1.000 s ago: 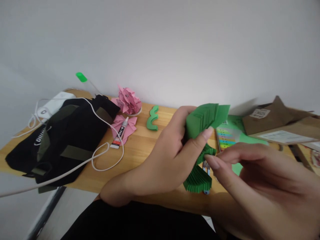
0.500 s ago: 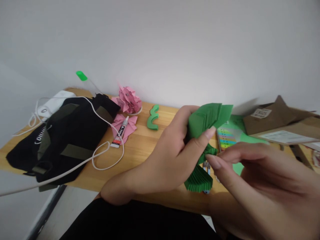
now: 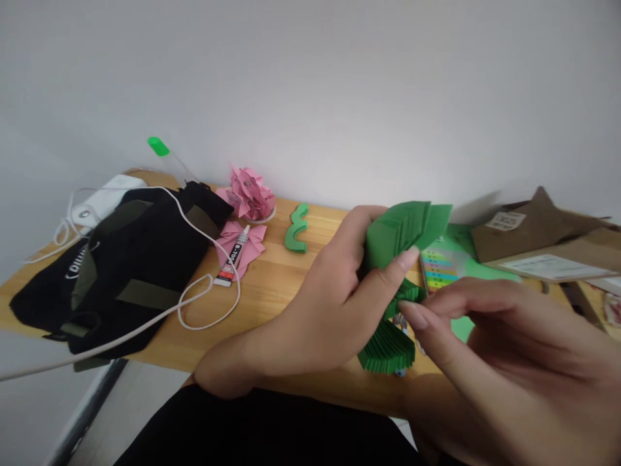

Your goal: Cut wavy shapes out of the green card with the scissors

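Note:
My left hand (image 3: 330, 298) is wrapped round a green folded-paper piece (image 3: 400, 226), its thumb pressed on the front. Layered flaps stick up above that hand. Below the thumb the paper shows tight pleats (image 3: 388, 349) that fan out over the table. With thumb and forefinger together, my right hand (image 3: 514, 362) pinches the edge of the small green pleats just under my left thumb. The exact spot between those fingertips is hidden.
On the wooden table (image 3: 272, 291) lie a black bag (image 3: 155, 259) with a white cable (image 3: 237, 294), a glue tube (image 3: 235, 255), pink folded paper (image 3: 250, 194) and a green wavy piece (image 3: 295, 230). Coloured sticky tabs (image 3: 438, 268) and brown cardboard packaging (image 3: 528, 226) are at right.
Almost nothing differs. The lower green pleats have shifted very slightly to the right, while both hands keep the same hold.

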